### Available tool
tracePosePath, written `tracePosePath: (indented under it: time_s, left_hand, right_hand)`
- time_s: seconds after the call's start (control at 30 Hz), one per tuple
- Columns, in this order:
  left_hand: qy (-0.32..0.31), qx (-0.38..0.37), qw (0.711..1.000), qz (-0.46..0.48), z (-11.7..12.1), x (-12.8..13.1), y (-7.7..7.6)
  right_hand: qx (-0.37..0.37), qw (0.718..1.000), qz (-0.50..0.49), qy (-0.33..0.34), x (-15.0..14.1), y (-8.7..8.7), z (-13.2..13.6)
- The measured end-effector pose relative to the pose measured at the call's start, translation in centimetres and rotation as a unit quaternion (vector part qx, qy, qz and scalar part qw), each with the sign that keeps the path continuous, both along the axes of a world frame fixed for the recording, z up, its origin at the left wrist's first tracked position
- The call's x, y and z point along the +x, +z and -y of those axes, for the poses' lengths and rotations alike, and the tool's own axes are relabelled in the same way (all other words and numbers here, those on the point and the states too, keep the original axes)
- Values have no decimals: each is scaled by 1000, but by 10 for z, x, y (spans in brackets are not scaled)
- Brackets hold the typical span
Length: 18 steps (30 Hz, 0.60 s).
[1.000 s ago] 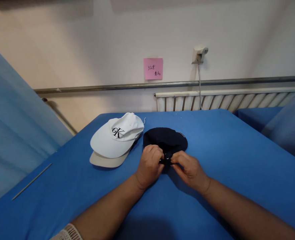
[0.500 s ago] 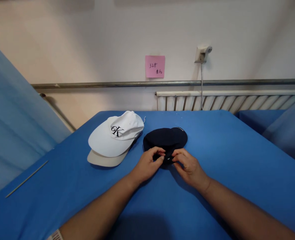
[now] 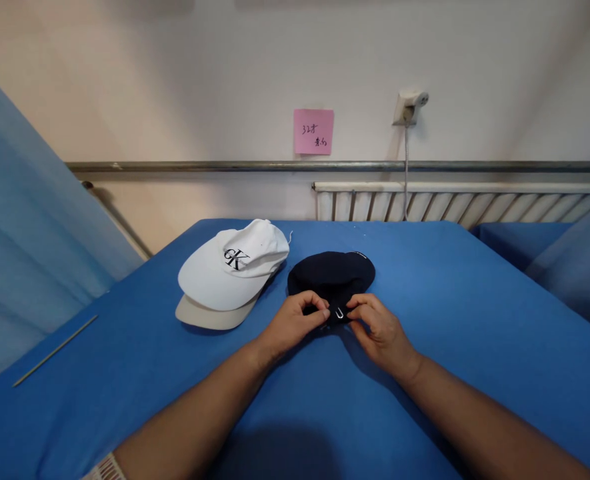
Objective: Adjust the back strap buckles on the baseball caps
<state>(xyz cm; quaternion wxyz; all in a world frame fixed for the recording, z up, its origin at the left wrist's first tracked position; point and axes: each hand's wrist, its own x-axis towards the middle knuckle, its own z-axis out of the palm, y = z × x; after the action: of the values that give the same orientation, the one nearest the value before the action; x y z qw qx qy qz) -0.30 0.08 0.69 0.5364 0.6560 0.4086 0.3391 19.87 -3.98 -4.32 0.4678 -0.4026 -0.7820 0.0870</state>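
Observation:
A dark navy cap [image 3: 332,275] lies on the blue table cover [image 3: 425,320], its back strap toward me. My left hand [image 3: 295,320] pinches the strap on the left of a small metal buckle [image 3: 340,312]. My right hand [image 3: 379,328] pinches the strap on the buckle's right side. Both hands rest low on the cloth at the cap's near edge. Just left of the dark cap sits a white cap [image 3: 229,267] with a black logo and a beige brim.
A thin stick [image 3: 55,351] lies at the table's left edge. Blue fabric [image 3: 19,240] hangs at the left and more at the far right [image 3: 575,267]. Behind the table are a radiator [image 3: 455,203], a metal rail, a wall socket with cable, and a pink note [image 3: 313,131].
My left hand has opened from a tighter grip over the strap to a fingertip pinch, and the metal buckle now shows between my hands. The cap stays put.

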Motion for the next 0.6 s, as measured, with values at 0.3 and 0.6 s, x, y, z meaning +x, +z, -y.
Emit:
tracePosePath:
  time_s: [0.3,0.6]
  left_hand:
    - [26,-37,998,50,5,7,4]
    - [49,50,997,-30,6,6,2]
  right_hand:
    - [32,999,18,-21,0,1,-1]
    - [53,998,33,0,-4,8,2]
